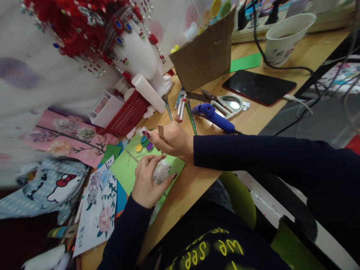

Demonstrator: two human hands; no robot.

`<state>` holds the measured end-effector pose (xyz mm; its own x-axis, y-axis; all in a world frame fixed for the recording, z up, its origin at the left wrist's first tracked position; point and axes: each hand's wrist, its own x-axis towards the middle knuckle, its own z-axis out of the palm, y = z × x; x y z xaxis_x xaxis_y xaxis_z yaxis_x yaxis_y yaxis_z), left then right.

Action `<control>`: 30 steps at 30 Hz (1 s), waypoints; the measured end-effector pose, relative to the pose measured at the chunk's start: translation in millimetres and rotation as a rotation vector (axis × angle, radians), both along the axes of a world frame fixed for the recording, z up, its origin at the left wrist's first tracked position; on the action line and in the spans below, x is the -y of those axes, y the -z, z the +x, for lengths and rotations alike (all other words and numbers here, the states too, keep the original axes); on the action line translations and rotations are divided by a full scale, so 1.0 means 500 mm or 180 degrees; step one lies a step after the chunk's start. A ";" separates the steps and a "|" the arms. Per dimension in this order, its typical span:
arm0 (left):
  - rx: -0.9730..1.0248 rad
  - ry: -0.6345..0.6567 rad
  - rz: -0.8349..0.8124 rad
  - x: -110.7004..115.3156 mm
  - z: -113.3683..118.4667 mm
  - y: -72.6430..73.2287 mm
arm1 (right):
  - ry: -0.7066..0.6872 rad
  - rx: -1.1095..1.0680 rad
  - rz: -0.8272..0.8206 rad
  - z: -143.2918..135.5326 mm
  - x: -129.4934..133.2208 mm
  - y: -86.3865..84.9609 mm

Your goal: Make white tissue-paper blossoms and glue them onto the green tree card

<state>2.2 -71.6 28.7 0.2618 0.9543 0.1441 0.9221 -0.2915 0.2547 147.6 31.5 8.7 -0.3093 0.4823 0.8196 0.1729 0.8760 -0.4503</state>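
Observation:
A sheet of light green paper (123,165) lies on the table, with thin dark branch lines on it. On its lower right part sits a white ruffled flower-like piece (161,171). My left hand (147,180) rests on the sheet, thumb and fingers spread around this white piece. Just above it, my right hand (174,139) is closed round a flat wooden craft stick (161,131), whose upper end sticks out of the fist. The stick's lower end points down beside the white piece; whether it touches is hidden. Small yellow, teal and purple discs (149,146) lie near the sheet's far edge.
Beyond my right hand lie a blue glue gun (215,118), scissors (232,105), markers (182,107) and a phone (260,87). A cardboard box (204,56), red basket (128,112) and paper cup (284,45) with liquid stand behind. Flower pictures (97,210) lie left.

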 end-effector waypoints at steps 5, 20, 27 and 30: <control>0.0513 -0.1724 0.0262 0.070 -0.138 -0.022 | -0.0302 -0.0313 -0.1213 -0.010 -0.005 0.000; 0.2815 -0.2540 -0.1050 0.063 -0.239 0.024 | -0.1313 -0.0013 -0.4328 -0.031 0.007 -0.015; 0.2080 -0.2893 -0.0374 0.049 -0.303 0.037 | -0.1522 0.0084 -0.4608 -0.028 -0.001 -0.003; 0.2452 -0.2897 -0.0700 0.038 -0.295 0.032 | -0.1545 0.0027 -0.4683 -0.025 -0.001 -0.002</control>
<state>-145.3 -90.5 12.5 -0.6006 0.7683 -0.2216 0.3520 0.5029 0.7894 135.4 32.1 9.7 -0.6713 0.6886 -0.2742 0.0201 -0.3529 -0.9354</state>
